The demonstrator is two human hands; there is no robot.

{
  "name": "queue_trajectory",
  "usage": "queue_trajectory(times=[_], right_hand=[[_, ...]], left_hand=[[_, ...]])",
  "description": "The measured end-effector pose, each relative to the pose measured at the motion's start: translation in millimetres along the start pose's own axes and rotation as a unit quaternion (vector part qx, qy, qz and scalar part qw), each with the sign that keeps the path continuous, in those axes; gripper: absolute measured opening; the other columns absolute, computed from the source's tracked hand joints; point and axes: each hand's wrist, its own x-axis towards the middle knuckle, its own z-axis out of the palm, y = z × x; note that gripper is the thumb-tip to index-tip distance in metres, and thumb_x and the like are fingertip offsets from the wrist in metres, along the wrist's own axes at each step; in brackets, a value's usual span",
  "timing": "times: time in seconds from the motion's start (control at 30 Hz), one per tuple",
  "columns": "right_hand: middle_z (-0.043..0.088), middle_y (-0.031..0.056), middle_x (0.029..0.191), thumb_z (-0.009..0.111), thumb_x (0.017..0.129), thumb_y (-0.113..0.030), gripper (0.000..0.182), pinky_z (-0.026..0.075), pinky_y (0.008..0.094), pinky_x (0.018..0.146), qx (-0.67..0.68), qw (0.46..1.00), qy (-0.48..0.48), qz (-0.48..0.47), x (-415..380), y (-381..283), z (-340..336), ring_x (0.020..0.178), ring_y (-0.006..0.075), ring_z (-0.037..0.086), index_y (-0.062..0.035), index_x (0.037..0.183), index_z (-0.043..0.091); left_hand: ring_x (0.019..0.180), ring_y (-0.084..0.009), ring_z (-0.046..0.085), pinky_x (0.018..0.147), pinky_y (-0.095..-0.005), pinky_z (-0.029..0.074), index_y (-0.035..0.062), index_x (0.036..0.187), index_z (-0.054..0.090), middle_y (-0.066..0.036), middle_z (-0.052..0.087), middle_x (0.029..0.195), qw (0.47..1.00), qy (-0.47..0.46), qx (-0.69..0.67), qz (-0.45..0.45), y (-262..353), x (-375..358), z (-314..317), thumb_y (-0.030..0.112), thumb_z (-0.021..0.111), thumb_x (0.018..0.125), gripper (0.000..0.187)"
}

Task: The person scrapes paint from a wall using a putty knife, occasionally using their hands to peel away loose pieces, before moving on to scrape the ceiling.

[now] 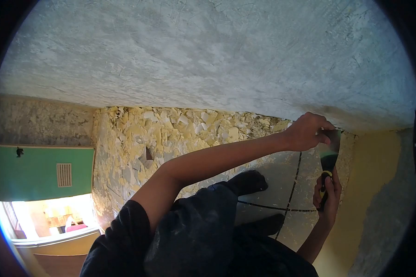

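Observation:
A scraper with a black and yellow handle [327, 177] and a wide flat blade [333, 144] is held upright at the right. My right hand [330, 196] wraps round its handle. From the left, my left hand [309, 131] reaches across, its thumb and index finger closed at the upper part of the blade. Just above the blade is the lower edge of a grey, scraped wall [208, 55]. Many yellow and whitish paint flakes [171, 131] cover the floor along that wall.
My feet [252, 182] stand on a grey floor with dark lines [293, 187]. A yellow wall [372, 171] with a grey patch is at the right. At the left are a green wall panel [37, 171] with a vent [64, 175] and a bright opening [48, 217].

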Motion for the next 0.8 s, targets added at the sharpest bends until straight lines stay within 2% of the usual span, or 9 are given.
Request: queue_trajectory(times=[0.2,0.3,0.43,0.5,0.53,0.57,0.63,0.7,0.8], right_hand=[[0.052,0.0031,0.073,0.053,0.099,-0.023,0.050,0.031,0.0202,0.031,0.003,1.000,0.007,0.001,1,4,-3,0.041,0.0043,0.041,-0.0051,0.143,0.039],[0.049,0.0031,0.076,0.050,0.099,-0.021,0.055,0.029,0.0170,0.031,-0.010,1.000,0.000,0.011,1,6,-7,0.041,0.0033,0.039,-0.0088,0.149,0.030],[0.052,0.0033,0.076,0.053,0.098,-0.023,0.053,0.029,0.0186,0.031,-0.045,0.999,-0.029,0.008,7,12,-5,0.041,0.0041,0.041,-0.0059,0.145,0.037],[0.054,0.0026,0.076,0.057,0.096,-0.023,0.051,0.032,0.0204,0.034,-0.064,0.998,0.016,0.018,-10,3,-22,0.043,0.0053,0.042,-0.0049,0.142,0.043],[0.055,0.0018,0.075,0.060,0.095,-0.022,0.050,0.033,0.0216,0.037,-0.045,0.998,0.031,0.026,-14,-1,-19,0.045,0.0063,0.043,-0.0050,0.140,0.046],[0.055,0.0023,0.076,0.061,0.095,-0.021,0.053,0.034,0.0221,0.038,-0.027,0.998,0.040,0.035,-18,-6,-18,0.046,0.0067,0.043,-0.0055,0.142,0.044],[0.055,0.0028,0.076,0.061,0.094,-0.020,0.056,0.034,0.0227,0.038,-0.010,0.997,0.068,0.034,-29,-15,-24,0.047,0.0072,0.043,-0.0059,0.144,0.041],[0.055,0.0038,0.077,0.061,0.095,-0.019,0.060,0.035,0.0235,0.038,0.032,0.999,0.043,0.011,-33,-19,-31,0.048,0.0077,0.044,-0.0074,0.147,0.035],[0.055,0.0044,0.078,0.060,0.095,-0.019,0.060,0.035,0.0235,0.038,0.035,0.997,0.072,0.001,-39,-12,-42,0.047,0.0075,0.043,-0.0075,0.148,0.033]], left_hand=[[0.088,-0.0279,0.067,0.077,-0.0384,0.052,0.0023,0.107,0.069,-0.016,0.069,0.096,1.000,0.004,0.003,0.011,-4,2,3,0.011,0.077,0.077,0.032],[0.086,-0.0276,0.067,0.076,-0.0383,0.053,0.0019,0.107,0.069,-0.016,0.069,0.096,1.000,0.005,0.011,0.019,-7,2,5,0.011,0.077,0.077,0.033],[0.084,-0.0244,0.068,0.074,-0.0361,0.053,0.0014,0.109,0.069,-0.014,0.069,0.098,1.000,-0.003,-0.029,0.005,-10,1,9,0.014,0.077,0.079,0.033],[0.087,-0.0210,0.067,0.076,-0.0341,0.053,0.0012,0.111,0.068,-0.011,0.069,0.101,0.989,-0.024,-0.142,-0.029,-16,5,21,0.015,0.075,0.082,0.033],[0.092,-0.0187,0.066,0.078,-0.0341,0.053,0.0009,0.113,0.066,-0.009,0.069,0.103,0.991,-0.037,-0.120,-0.050,-12,6,21,0.015,0.072,0.085,0.032],[0.093,-0.0179,0.065,0.079,-0.0341,0.053,0.0004,0.113,0.066,-0.010,0.069,0.102,0.992,-0.050,-0.085,-0.074,-7,10,21,0.012,0.070,0.087,0.028],[0.089,-0.0171,0.065,0.076,-0.0329,0.053,0.0013,0.111,0.067,-0.009,0.069,0.100,0.995,-0.066,-0.057,-0.047,1,17,24,0.009,0.065,0.090,0.022],[0.088,-0.0170,0.065,0.075,-0.0324,0.053,0.0026,0.110,0.068,-0.009,0.069,0.100,0.995,-0.086,-0.046,-0.034,5,27,30,0.008,0.064,0.091,0.020],[0.087,-0.0165,0.065,0.074,-0.0324,0.053,0.0064,0.108,0.070,-0.007,0.070,0.100,0.993,-0.108,-0.019,-0.044,-4,35,42,0.009,0.063,0.092,0.017]])
